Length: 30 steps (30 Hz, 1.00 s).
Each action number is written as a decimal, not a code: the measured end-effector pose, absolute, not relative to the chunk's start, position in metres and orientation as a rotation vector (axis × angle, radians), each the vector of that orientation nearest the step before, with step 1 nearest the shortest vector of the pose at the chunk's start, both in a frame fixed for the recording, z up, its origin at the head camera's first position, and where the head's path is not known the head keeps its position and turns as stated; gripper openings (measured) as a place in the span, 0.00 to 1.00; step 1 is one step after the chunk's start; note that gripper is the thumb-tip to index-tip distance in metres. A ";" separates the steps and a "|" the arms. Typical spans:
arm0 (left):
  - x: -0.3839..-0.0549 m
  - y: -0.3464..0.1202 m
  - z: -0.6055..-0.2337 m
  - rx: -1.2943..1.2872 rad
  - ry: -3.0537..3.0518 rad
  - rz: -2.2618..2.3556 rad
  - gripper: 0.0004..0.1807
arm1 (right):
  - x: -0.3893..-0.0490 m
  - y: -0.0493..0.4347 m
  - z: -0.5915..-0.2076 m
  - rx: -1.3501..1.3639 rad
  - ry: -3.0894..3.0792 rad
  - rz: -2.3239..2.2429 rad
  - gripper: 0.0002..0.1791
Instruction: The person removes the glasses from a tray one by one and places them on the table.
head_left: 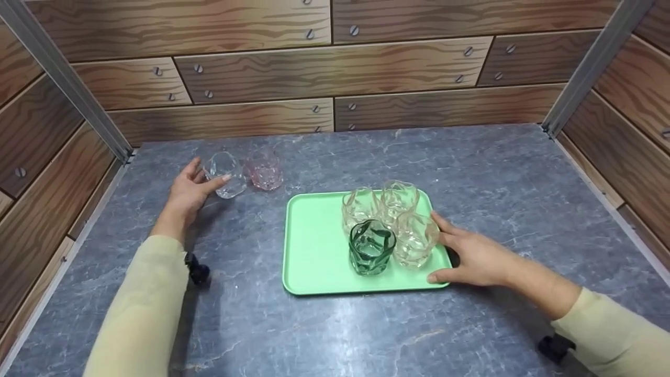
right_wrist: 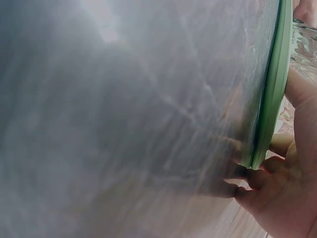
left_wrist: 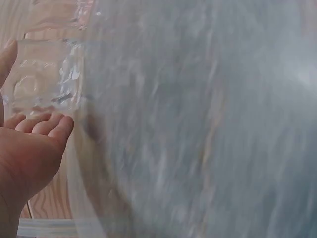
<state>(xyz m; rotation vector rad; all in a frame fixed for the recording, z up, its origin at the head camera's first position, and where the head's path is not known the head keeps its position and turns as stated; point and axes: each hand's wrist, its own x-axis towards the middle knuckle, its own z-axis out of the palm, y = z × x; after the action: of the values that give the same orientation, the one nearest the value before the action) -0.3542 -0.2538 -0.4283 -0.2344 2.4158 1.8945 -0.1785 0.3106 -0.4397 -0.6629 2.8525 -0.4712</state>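
Note:
In the head view, my left hand (head_left: 189, 189) reaches beside a clear glass (head_left: 230, 183), its thumb in front and its fingers at the left. The left wrist view shows the fingers (left_wrist: 62, 130) loosely bent close to that glass (left_wrist: 42, 74); contact is hard to tell. A pink glass (head_left: 266, 175) stands just right of it. My right hand (head_left: 473, 256) grips the right edge of a green tray (head_left: 314, 246), thumb over the rim and some fingers low at the edge. On the tray stand a dark green glass (head_left: 371, 248) and three clear glasses (head_left: 416, 241).
The grey marbled tabletop (head_left: 251, 324) lies under everything. Wood-patterned panels (head_left: 335, 68) rise behind and at both sides, with metal posts (head_left: 596, 68) at the rear corners. A dark wrist camera (head_left: 198, 269) sits at the left cuff.

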 end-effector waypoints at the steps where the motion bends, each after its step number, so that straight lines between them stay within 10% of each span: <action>1: -0.352 -0.256 -0.427 -0.219 2.421 1.880 0.60 | -0.178 0.310 -0.440 -0.665 2.851 -0.474 0.62; 11: -0.321 -0.249 -0.390 0.031 2.628 1.938 0.55 | -0.178 0.311 -0.441 -0.668 2.838 -0.468 0.62; 30: -0.216 -0.095 -0.385 0.569 2.328 1.953 0.44 | -0.180 0.312 -0.439 -0.679 2.843 -0.486 0.61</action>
<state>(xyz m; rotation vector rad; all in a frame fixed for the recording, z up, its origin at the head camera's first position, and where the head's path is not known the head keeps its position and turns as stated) -0.2161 -0.0948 -0.3849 0.5688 2.3275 1.9532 -0.1804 0.3118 -0.4393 -0.6788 2.8430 -0.4863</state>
